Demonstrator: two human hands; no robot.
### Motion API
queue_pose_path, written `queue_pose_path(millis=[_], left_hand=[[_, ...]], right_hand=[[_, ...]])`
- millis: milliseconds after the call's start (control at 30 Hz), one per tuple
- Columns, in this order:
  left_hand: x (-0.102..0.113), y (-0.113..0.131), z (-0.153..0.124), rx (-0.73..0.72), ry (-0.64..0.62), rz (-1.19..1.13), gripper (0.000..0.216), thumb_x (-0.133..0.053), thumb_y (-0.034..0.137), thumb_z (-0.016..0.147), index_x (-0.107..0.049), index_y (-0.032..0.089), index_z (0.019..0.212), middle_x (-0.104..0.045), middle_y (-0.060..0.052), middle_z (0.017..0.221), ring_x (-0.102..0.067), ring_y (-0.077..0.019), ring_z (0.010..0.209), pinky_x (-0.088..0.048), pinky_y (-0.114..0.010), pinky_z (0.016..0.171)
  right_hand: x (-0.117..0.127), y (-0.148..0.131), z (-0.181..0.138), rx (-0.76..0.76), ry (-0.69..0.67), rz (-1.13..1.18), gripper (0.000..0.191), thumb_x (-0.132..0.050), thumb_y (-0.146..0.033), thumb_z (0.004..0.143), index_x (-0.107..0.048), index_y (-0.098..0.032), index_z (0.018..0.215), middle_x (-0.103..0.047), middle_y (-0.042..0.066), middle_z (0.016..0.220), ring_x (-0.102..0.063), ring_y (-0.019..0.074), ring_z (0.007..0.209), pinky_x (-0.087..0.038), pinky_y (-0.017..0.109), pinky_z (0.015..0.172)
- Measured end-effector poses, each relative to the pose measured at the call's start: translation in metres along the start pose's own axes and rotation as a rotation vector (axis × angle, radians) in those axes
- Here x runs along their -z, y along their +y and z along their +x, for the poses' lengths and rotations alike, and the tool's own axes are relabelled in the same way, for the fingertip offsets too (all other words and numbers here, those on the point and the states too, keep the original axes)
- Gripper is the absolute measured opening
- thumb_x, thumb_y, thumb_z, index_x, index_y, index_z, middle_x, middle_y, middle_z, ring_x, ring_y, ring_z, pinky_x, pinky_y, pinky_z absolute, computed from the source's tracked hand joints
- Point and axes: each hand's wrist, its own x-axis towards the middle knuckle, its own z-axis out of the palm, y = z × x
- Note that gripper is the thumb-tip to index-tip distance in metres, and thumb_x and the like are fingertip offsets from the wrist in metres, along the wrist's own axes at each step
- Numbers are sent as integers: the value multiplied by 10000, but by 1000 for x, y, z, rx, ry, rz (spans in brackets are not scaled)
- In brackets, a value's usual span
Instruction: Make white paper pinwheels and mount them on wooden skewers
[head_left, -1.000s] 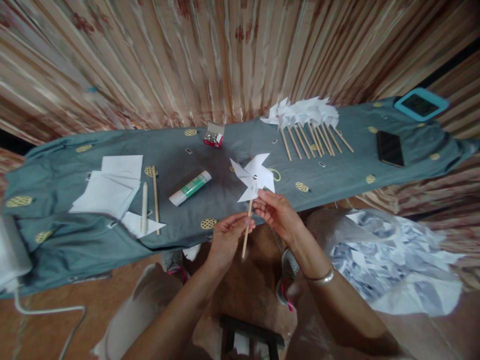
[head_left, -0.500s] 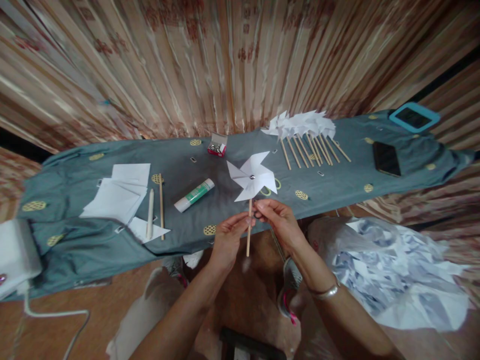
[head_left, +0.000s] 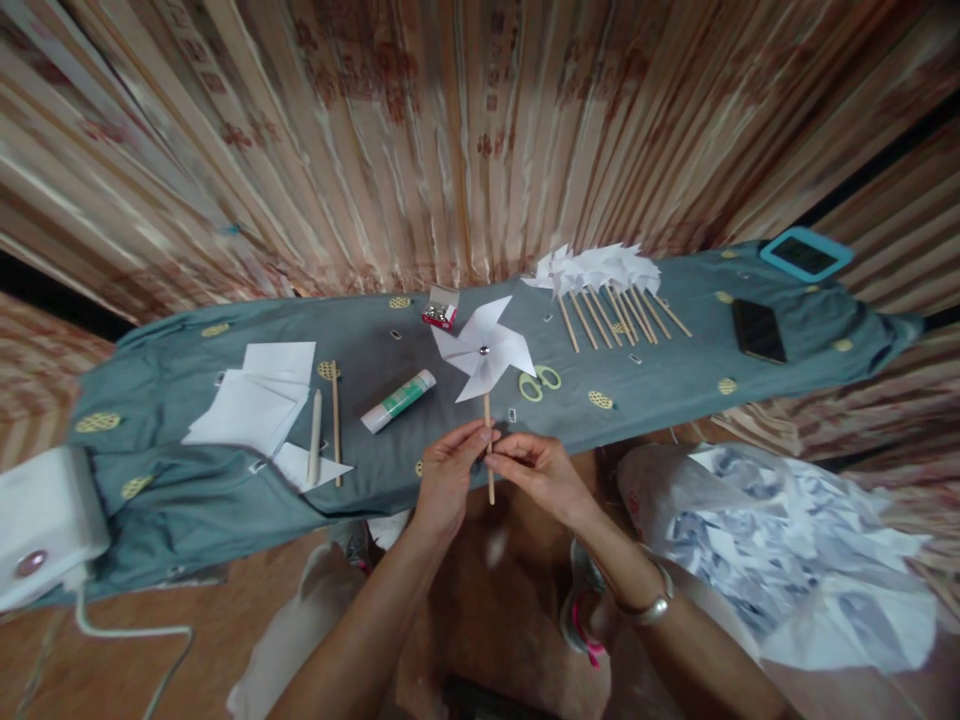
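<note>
Green cloth point(head_left: 652, 390), both hands point(head_left: 448, 478) point(head_left: 543, 478) in narrow pinches at one pinwheel stick point(head_left: 491, 490).

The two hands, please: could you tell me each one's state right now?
Left hand: closed, holding the pinwheel by its stick.
Right hand: at the stick; grip cannot be told.

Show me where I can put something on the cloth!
Bare cloth lies between the scissors and the dark slab, in front of the pinwheel row. A smaller patch sits between the red box and the tube, left of the held pinwheel. It's crowded farther left: paper sheets, white stick, wooden stick.
</note>
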Motion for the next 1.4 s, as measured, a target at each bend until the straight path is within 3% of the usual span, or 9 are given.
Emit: queue_pose_path(millis=[167, 367, 500, 667, 867, 1100, 1400], left_hand=[[3, 4, -1, -3, 18, -8, 318, -891, 325, 515, -771, 158, 758, -761, -50, 738, -666, -134, 709, -494, -257, 763], [9, 9, -5, -42, 1, -5, 370, -876, 332, 546, -774, 169, 861, -774, -68, 919, -687, -169, 872, -488, -282, 860], [13, 12, -8, -60, 16, -26, 437, -883, 327, 547, -763, 181, 940, -757, -87, 1052, -667, -207, 1054, -476, -307, 934], [21, 15, -12, -63, 19, -7, 472, -899, 360, 534, -759, 184, 948, -751, -90, 1081, -644, -234, 1133, -463, -348, 994], [27, 17, -13, -74, 17, 4, 454, -895, 337, 549, -754, 192, 956, -756, -76, 1063, -657, -232, 1104, -465, -367, 1003], [27, 11, -11, -90, 12, 26, 422, -867, 305, 575, -754, 173, 959, -760, -84, 1036, -668, -222, 1052, -451, -380, 1017], [27, 6, -11, -88, -9, 54, 367, -844, 310, 599, -768, 195, 940, -764, -64, 1021, -668, -207, 988, -455, -386, 1000]], right_hand=[[-10, -2, 1, 18, -34, -41, 200, -785, -393, 675, -705, -210, 676, -683, -31, 650, -585, 113, 598, -469, 257, 642], [-12, -4, 3, 49, -17, -133, 251, -763, -447, 686, -692, -206, 678, -657, -35, 609, -551, 110, 566, -430, 240, 573], [9, -11, 16, 74, 40, -307, 294, -759, -490, 679, -690, -205, 661, -636, -41, 566, -508, 100, 516, -396, 230, 528], [57, -37, 55, 171, 163, -559, 344, -732, -549, 660, -698, -207, 665, -676, -11, 614, -550, 126, 545, -413, 250, 551], [101, -73, 101, 122, 249, -1241, 293, -603, -407, 824, -755, -158, 807, -730, 43, 695, -609, 146, 601, -394, 248, 561], [120, -76, 140, -18, 318, -1459, 228, -641, -328, 807, -784, -151, 833, -757, 77, 750, -687, 214, 725, -431, 264, 610], [126, -65, 181, -133, 342, -1583, 224, -655, -329, 817, -768, -155, 901, -758, 117, 886, -703, 264, 934, -519, 320, 780]])
